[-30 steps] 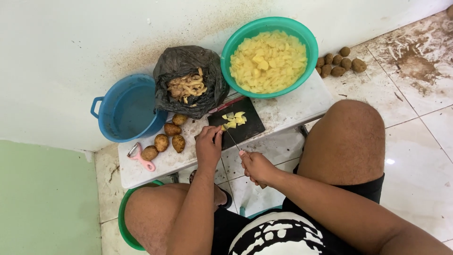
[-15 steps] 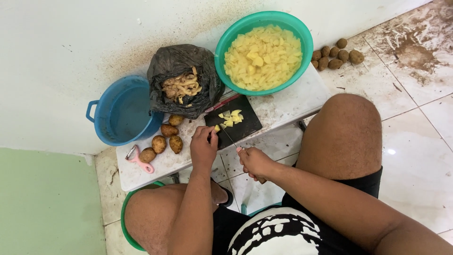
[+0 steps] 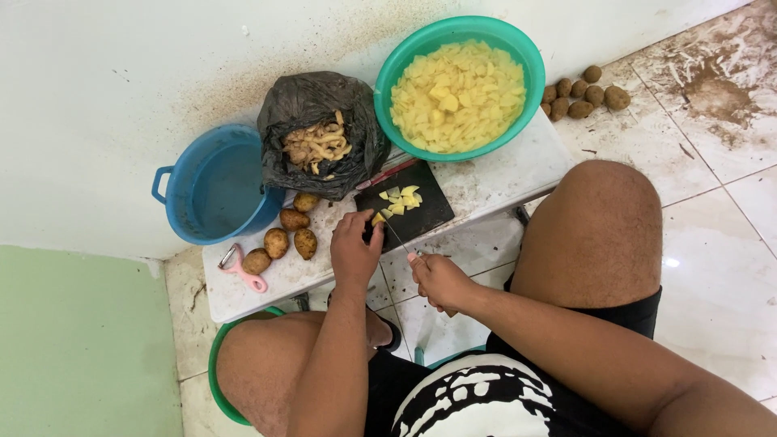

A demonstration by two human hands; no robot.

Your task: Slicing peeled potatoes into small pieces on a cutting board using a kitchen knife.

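While the person sits low with knees spread, the right hand (image 3: pixel 437 279) is wrapped tight around the pink handle of a knife (image 3: pixel 398 239), fingers pressed together on it. The knife's long axis runs on a diagonal: handle back toward the person, thin blade pointing away and to the left, its tip reaching onto the black cutting board (image 3: pixel 405 206). The left hand (image 3: pixel 354 249) sits just left of the blade, at the board's near corner, fingertips bunched and pinching a yellow potato piece (image 3: pixel 377 218) against the board. Just beyond those fingertips lies a small heap of cut potato chunks (image 3: pixel 400 200), on the board's middle.

Farther out from the right hand, at the far edge of the white worktop (image 3: pixel 502 174), stands a green bowl (image 3: pixel 518 48) heaped with cut potato. Beyond the left hand slumps a black plastic bag (image 3: pixel 307 101) holding peelings. To the left of that hand, four unpeeled potatoes (image 3: pixel 290 235) lie near together on the worktop, and a pink peeler (image 3: pixel 241 271) lies farther left still. A blue tub (image 3: pixel 214 186) stands beyond the peeler, next to the wall. Well off to the right, past the bowl, more brown potatoes (image 3: pixel 584 95) sit on the floor tiles.
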